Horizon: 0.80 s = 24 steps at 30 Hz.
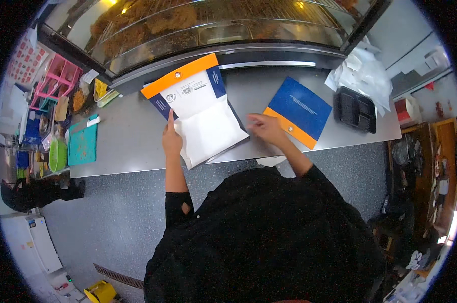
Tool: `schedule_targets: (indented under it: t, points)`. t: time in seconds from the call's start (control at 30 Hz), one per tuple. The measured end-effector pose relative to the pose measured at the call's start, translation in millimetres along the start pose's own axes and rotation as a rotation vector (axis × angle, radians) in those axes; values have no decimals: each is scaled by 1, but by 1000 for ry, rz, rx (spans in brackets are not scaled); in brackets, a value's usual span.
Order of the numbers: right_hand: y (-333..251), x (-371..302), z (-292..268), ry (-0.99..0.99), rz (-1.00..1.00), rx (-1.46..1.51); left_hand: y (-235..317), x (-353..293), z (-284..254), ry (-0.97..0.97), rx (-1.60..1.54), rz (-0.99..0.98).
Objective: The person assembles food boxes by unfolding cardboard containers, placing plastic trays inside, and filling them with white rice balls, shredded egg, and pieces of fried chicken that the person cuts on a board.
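Kitchen with a speckled grey floor (122,212) and, across it, a long steel counter (132,146). Above the counter's far side, a glass case (203,25) of browned food on racks. Toward the left end, a teal board (82,144) with a white-handled tool (93,120) at its far right corner, beside a green basket (58,155); farther back, a pink rack (62,76). At the right end, a black tray (356,109) next to crumpled white plastic (367,76). Low on the near left, a yellow bucket (100,291) near a floor grate (118,275). Off to the left, a black-clad person (36,194), partly visible.

Mid-counter, an open carton (208,131), white inside, its orange flap toward the case. To its right, a closed blue carton (299,108), orange flap on the near left.

At the open carton's left edge, the left hand (172,141), index finger stretched out, other fingers curled. Cannot tell: gripping or merely resting. Between both cartons, the right hand (267,129), blurred, index finger pointing left, other fingers loosely bent around nothing visible. Cannot tell: touching the closed carton or just above.
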State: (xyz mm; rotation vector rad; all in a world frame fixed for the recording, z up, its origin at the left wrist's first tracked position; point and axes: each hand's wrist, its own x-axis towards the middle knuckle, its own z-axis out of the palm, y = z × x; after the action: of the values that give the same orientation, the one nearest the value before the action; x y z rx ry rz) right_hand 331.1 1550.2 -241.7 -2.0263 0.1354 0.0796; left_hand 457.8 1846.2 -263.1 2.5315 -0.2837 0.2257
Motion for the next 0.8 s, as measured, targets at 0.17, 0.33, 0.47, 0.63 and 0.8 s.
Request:
schedule_targets:
  t: [0.17, 0.33, 0.47, 0.63, 0.8]
  points:
    - [60, -47, -78, 481, 28, -834, 5, 22, -26, -148, 62, -59]
    - [89, -59, -104, 292, 293, -919, -18, 26, -22, -11, 52, 133]
    - [90, -55, -92, 179, 204, -1091, 7, 9, -26, -21, 520, 0]
    - [78, -51, -105, 60, 98, -1019, 110, -17, -36, -324, 33, -8]
    - [71, -47, -106, 59, -3, -1190, 175, -35, 74, -665, -305, 227]
